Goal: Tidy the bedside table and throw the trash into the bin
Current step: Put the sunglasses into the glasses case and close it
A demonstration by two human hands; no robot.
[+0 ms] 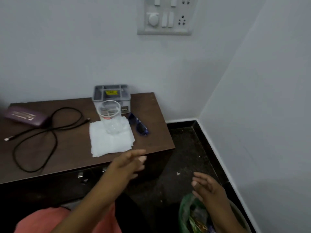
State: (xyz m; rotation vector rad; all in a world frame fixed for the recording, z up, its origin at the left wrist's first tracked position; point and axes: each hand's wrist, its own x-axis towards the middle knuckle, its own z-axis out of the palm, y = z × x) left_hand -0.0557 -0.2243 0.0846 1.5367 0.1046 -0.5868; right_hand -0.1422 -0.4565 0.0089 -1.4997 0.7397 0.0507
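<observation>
The dark wooden bedside table carries a clear drinking glass standing on white tissues. Blue sunglasses lie to the right of them. A black cable lies looped on the left, beside a purple case. A grey compartment box stands at the back. My left hand hovers with relaxed fingers over the table's front right edge, holding nothing. My right hand is empty, fingers spread, above the bin, which has a green liner with wrappers inside.
A white wall runs behind the table, with a switch panel high up. Another wall closes in on the right, with a black skirting along the dark floor. A drawer handle shows on the table's front.
</observation>
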